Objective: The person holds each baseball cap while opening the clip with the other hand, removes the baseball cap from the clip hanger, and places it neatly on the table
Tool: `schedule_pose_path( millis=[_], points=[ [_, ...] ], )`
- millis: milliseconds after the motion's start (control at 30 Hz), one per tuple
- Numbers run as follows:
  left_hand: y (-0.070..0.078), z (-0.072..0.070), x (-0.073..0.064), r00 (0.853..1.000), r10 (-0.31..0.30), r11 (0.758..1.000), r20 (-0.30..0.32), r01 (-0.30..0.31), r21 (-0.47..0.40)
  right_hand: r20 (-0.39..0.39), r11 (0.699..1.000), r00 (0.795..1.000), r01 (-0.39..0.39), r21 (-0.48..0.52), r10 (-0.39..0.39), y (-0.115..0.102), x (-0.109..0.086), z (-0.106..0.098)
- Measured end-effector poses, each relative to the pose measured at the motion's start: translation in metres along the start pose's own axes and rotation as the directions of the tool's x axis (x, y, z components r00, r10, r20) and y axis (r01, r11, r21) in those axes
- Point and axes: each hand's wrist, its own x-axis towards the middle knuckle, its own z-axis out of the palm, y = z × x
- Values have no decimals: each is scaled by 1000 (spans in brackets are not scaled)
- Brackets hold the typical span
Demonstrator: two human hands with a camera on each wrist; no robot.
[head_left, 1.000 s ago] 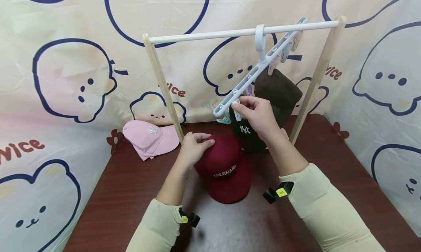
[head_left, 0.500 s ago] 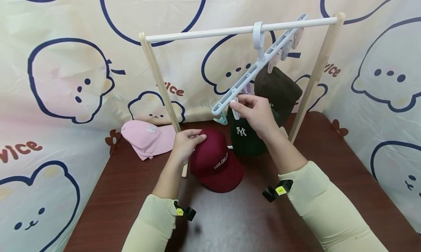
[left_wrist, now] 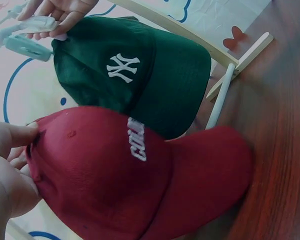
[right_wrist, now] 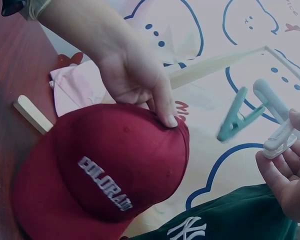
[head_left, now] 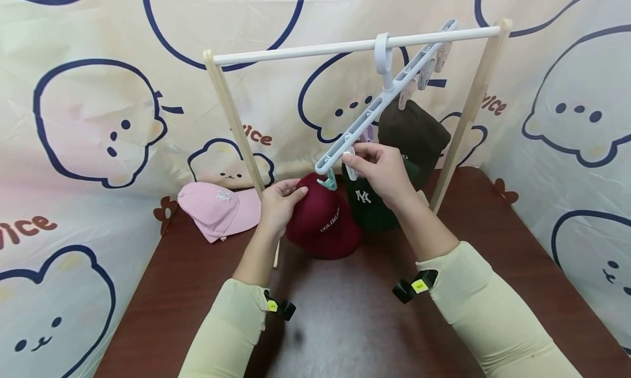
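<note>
My left hand [head_left: 277, 207] pinches the back edge of a maroon baseball cap [head_left: 320, 222] lettered in white, its brim toward me. The cap's crown is just below the near end of the pale blue clip hanger [head_left: 362, 120], where a teal clothespin [right_wrist: 237, 117] hangs with its prongs apart. In the head view that clothespin overlaps the top of the crown. My right hand [head_left: 384, 172] pinches a white clothespin [right_wrist: 280, 137] on the hanger, between thumb and fingers. Below it hangs a dark green cap [left_wrist: 125, 65] with a white NY logo, partly hidden by my right hand in the head view.
The hanger hooks over the white rail [head_left: 305, 52] of a wooden-legged rack. A brown cap [head_left: 411, 129] hangs farther back, and more clothespins [head_left: 426, 74] line the hanger's far end. On the dark table [head_left: 325, 318], a pink cap [head_left: 217, 208] lies at the back left.
My left hand has drawn the maroon cap up and back, from in front of the rack to just under the teal clothespin. My right hand keeps its pinch on the white clothespin.
</note>
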Motion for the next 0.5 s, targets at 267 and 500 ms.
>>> schedule_pose_path(
  millis=[267,500],
  points=[
    [-4,12,15,987,88,986,-137,-105,-128,-7,1000,1000,-1,-1,1,1,0,1],
    [-4,17,25,962,110,952,-251,-174,-251,2,1000,1000,-4,-7,4,2,2,0]
  ],
)
